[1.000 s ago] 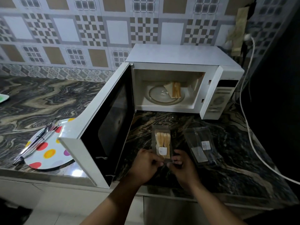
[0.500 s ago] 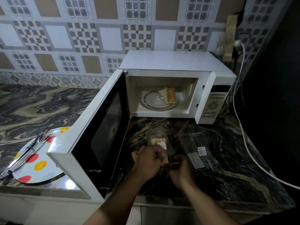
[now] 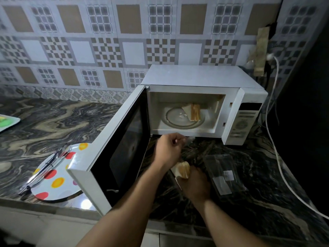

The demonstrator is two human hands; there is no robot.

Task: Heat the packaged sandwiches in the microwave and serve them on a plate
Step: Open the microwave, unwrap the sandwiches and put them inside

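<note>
- The second sandwich [image 3: 182,169] is gripped in the right hand [image 3: 195,184], fingers curled round its lower end, low over the counter [image 3: 53,122] in front of the microwave [image 3: 201,81].
- The left hand [image 3: 168,148] is raised nearer the oven mouth, its fingers pinched on a scrap of clear wrapper [image 3: 189,139]; the film is blurred, so how much of it is held cannot be told.
- A second ago this sandwich lay flat in its packet on the counter with both hands at its near edge. Half a second ago it was being worked open. It is now out of the film and lifted.
- From this it is judged that unwrapping is about done and that loading the oven comes next.
- The held sandwich is tilted, its long axis running from the right palm up and away to the left, the exposed end towards the left hand.
- The first sandwich [image 3: 193,112] is seen on the turntable [image 3: 175,120] inside, at its right side, the door [image 3: 115,152] swung wide to the left.
- An empty packet [image 3: 222,175] lies just right of the hands.
- The spotted plate [image 3: 57,177], with cutlery [image 3: 46,166] across it, is left of the door, partly hidden by it.
</note>
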